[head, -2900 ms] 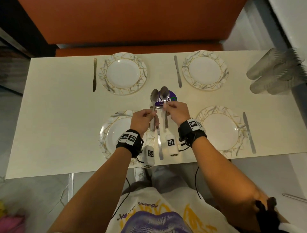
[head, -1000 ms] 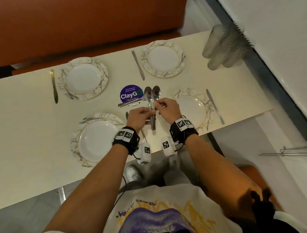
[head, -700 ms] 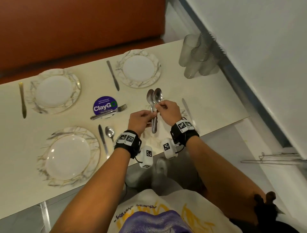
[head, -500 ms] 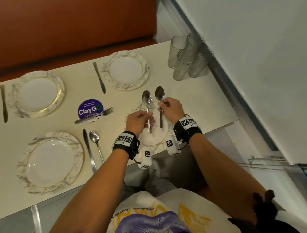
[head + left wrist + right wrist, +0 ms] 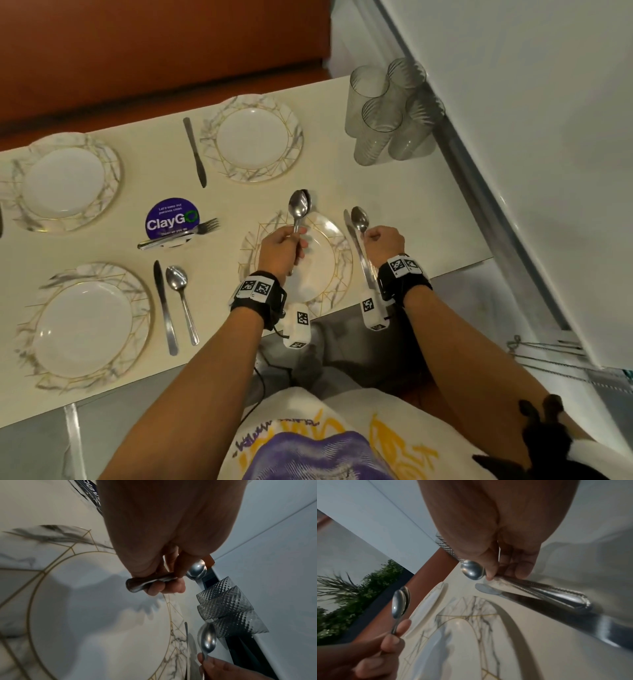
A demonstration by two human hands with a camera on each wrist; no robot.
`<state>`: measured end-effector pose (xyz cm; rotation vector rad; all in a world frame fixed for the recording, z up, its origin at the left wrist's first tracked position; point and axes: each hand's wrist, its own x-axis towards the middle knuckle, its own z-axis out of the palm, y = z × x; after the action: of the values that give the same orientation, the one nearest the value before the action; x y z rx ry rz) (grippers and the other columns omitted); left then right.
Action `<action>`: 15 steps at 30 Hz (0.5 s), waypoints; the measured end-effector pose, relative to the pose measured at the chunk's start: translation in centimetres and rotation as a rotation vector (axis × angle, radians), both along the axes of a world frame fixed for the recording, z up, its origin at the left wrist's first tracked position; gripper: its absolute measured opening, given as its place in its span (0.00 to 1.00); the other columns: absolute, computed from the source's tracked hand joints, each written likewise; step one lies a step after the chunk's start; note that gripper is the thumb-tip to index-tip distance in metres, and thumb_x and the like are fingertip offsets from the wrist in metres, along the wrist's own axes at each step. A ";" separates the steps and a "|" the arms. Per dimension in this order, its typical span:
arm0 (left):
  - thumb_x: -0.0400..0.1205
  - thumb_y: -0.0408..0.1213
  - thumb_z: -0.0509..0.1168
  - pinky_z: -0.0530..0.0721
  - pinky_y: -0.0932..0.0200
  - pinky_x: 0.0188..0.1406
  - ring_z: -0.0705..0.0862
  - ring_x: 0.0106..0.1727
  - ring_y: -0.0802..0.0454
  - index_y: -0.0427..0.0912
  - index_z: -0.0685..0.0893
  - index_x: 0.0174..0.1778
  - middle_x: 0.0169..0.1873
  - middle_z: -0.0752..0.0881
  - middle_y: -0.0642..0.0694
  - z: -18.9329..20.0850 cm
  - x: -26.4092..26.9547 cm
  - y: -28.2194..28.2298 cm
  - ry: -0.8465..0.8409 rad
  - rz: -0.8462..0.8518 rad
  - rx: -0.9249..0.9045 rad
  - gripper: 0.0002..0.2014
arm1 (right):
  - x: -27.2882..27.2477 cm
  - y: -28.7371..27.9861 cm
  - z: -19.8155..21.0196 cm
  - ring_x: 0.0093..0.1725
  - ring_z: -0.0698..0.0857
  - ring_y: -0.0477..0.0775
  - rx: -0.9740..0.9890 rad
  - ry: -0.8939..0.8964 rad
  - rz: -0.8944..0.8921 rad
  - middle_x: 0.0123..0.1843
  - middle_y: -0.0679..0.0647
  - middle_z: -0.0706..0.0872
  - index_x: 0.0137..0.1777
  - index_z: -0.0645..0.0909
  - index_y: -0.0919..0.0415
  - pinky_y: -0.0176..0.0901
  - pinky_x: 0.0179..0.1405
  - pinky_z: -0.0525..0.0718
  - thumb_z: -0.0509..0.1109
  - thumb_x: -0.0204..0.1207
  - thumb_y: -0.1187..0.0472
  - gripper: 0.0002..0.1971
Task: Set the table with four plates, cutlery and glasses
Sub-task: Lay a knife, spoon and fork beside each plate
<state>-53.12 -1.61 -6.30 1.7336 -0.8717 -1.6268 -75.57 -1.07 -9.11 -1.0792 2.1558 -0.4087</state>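
Observation:
My left hand hovers over the near right plate and grips two stacked spoons, bowls pointing away from me; both bowls show in the right wrist view. My right hand pinches a single spoon by its handle and holds it low, just right of the knife beside that plate. In the right wrist view this spoon lies along the knife, close to the tabletop. Several textured glasses stand clustered at the far right corner.
Three more plates are laid out. A knife and spoon lie right of the near left plate, another knife left of the far right plate. Forks rest on a purple sticker. A wall runs along the right.
My hands have parted. The right hand carried one spoon rightward past the plate and down beside the knife. The left hand stays over the plate with its spoons.

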 end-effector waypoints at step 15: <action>0.88 0.31 0.58 0.67 0.59 0.21 0.77 0.29 0.51 0.43 0.91 0.58 0.34 0.89 0.46 -0.4 -1.1 -0.2 -0.018 -0.029 0.016 0.15 | -2.7 -0.6 -1.4 0.44 0.91 0.57 0.079 0.051 0.002 0.42 0.57 0.94 0.42 0.94 0.62 0.48 0.49 0.92 0.75 0.75 0.65 0.05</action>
<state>-54.27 -1.80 -6.68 1.7568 -0.8981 -1.6435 -78.27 -1.62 -10.49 -1.0579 2.1961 -0.2962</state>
